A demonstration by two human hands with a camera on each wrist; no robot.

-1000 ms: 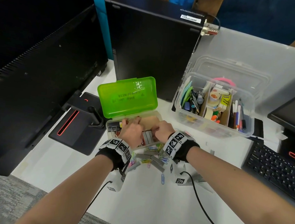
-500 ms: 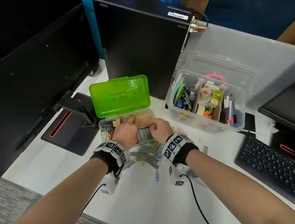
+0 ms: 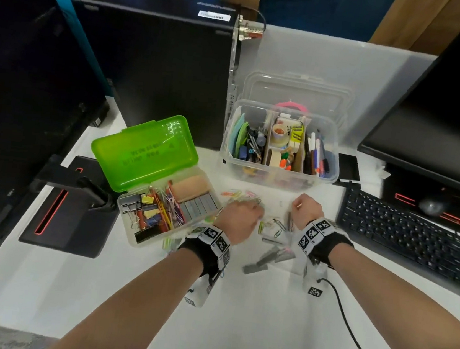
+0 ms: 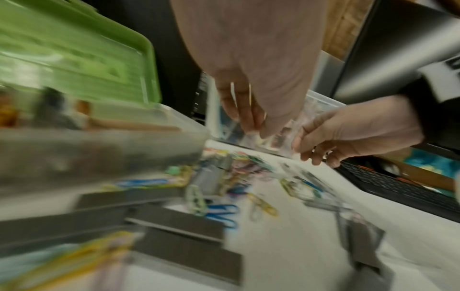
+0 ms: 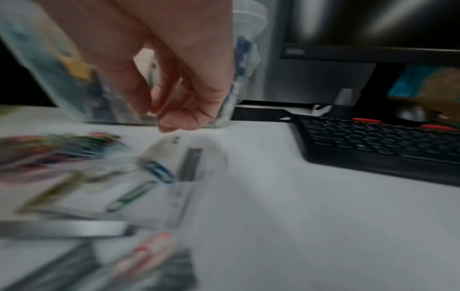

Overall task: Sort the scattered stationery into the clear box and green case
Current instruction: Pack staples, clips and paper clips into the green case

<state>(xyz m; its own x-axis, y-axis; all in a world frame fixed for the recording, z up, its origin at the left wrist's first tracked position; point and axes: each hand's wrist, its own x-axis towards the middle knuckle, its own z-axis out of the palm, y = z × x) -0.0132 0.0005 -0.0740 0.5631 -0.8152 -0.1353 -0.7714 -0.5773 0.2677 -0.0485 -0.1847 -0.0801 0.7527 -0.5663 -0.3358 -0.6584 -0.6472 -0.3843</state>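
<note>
The green case (image 3: 144, 150) lies open at the left, its tray (image 3: 139, 238) holding binder clips, coloured clips and staple strips. The clear box (image 3: 278, 174) stands behind at centre, filled with pens, tape and notes. Coloured paper clips (image 3: 239, 195) and grey staple strips (image 3: 266, 258) lie scattered on the white desk in front. My left hand (image 3: 250, 210) hovers over the clip pile; its fingers (image 4: 245, 120) hang down with nothing seen in them. My right hand (image 3: 303, 206) is just to the right, its fingers (image 5: 171, 120) loosely curled above a staple strip (image 5: 190, 164) and holding nothing. Both wrist views are blurred.
A black keyboard (image 3: 412, 240) and mouse (image 3: 432, 206) lie at the right under a monitor (image 3: 447, 114). A black PC tower (image 3: 154, 72) stands behind the case. A monitor stand base (image 3: 68, 206) sits left. The box's lid (image 3: 296, 92) leans behind it.
Both hands have left the green case's tray and moved right, to above the scattered clips and staples. The tray's contents now show.
</note>
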